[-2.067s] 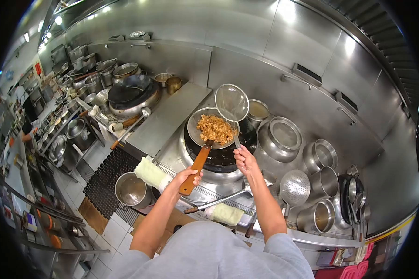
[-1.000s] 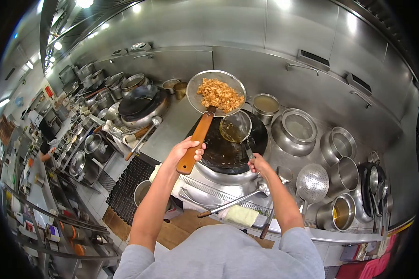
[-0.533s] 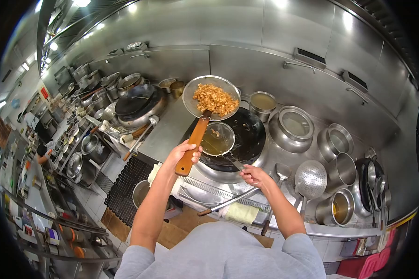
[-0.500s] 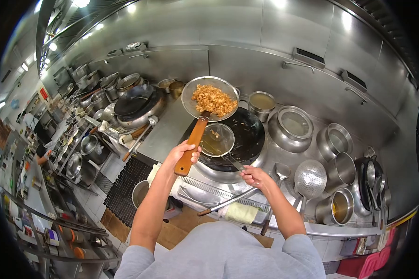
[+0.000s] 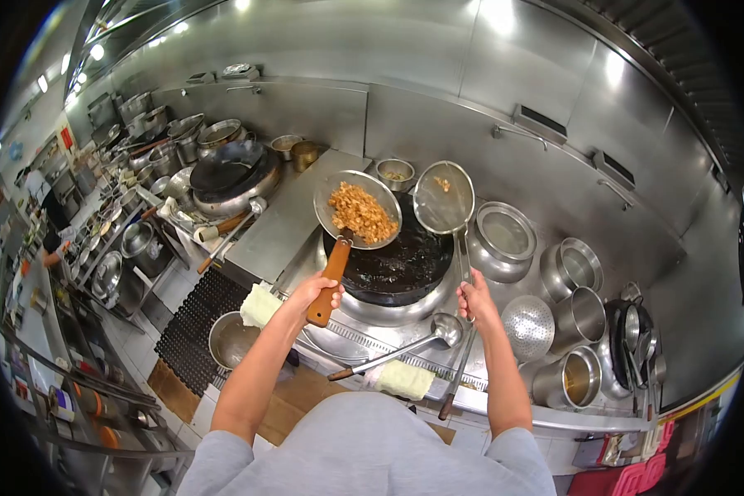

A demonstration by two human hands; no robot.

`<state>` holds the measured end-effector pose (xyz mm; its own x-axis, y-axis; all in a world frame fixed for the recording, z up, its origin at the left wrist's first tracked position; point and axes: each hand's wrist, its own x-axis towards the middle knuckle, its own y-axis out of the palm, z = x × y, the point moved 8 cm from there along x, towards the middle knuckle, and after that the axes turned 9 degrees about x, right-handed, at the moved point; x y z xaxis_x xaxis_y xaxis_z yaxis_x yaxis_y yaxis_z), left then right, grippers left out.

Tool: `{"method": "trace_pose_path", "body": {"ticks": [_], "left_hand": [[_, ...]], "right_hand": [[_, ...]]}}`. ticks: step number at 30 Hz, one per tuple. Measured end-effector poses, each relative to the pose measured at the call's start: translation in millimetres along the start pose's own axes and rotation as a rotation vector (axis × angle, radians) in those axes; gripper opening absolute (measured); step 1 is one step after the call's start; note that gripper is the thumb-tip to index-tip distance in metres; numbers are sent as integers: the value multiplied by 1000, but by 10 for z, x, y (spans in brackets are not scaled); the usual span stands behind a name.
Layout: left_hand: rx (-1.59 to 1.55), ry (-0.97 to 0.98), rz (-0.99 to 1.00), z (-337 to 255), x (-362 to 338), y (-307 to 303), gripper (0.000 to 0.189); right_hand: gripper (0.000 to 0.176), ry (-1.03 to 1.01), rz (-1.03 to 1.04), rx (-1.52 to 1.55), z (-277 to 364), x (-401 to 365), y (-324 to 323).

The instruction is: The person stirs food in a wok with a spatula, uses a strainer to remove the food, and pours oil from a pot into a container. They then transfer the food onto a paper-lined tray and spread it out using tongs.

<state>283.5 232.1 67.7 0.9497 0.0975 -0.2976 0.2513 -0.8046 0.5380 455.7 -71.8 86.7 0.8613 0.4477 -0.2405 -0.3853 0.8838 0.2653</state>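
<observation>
My left hand (image 5: pixel 312 296) is wrapped round the wooden handle of a large mesh strainer (image 5: pixel 383 197). Browned, crumbly food pieces (image 5: pixel 358 215) lie heaped in it. In my right hand (image 5: pixel 476 301) is the thin metal handle of a smaller mesh strainer (image 5: pixel 445 207), with a few bits of the same food stuck near its far side. Both strainers are raised above a dark wok (image 5: pixel 398 269) on the range, the smaller one towards its right rim. The wok's surface looks wet and shiny.
A ladle (image 5: pixel 446 331) and a long-handled tool (image 5: pixel 456 376) lie along the range's front. To the right are a perforated skimmer (image 5: pixel 528 329) and several steel pots (image 5: pixel 577 318). A small pot (image 5: pixel 396 172) stands behind the wok. Another wok station (image 5: pixel 231 178) is at left.
My right hand has lifted the smaller strainer from low over the wok to the upper right, beside the large one. The large strainer has moved slightly down and left. The view has shifted.
</observation>
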Motion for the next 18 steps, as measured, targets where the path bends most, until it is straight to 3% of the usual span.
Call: {"method": "trace_pose_path", "body": {"ticks": [1, 3, 5, 7, 12, 14, 16, 18], "left_hand": [[-17, -24, 4, 73, -3, -4, 33], [-48, -4, 16, 157, -30, 35, 22], [-80, -35, 67, 272, -29, 84, 22], [-89, -39, 55, 316, -63, 128, 21], [-101, -58, 113, 431, -125, 166, 20], [-101, -54, 126, 452, -145, 143, 22], [-199, -89, 258, 481, -181, 147, 41], [-210, -68, 280, 491, -252, 97, 43]], "right_hand": [[54, -1, 11, -18, 26, -6, 57], [55, -196, -28, -340, 181, -68, 194], [52, -197, -73, -469, 125, -109, 220], [48, -580, -93, -904, 245, -121, 305], [50, -704, -91, -886, 479, -388, 612], [56, -942, -82, -979, 647, -571, 778], [58, -912, -103, -1038, 688, -544, 759], [61, -887, -120, -1094, 725, -508, 725]]}}
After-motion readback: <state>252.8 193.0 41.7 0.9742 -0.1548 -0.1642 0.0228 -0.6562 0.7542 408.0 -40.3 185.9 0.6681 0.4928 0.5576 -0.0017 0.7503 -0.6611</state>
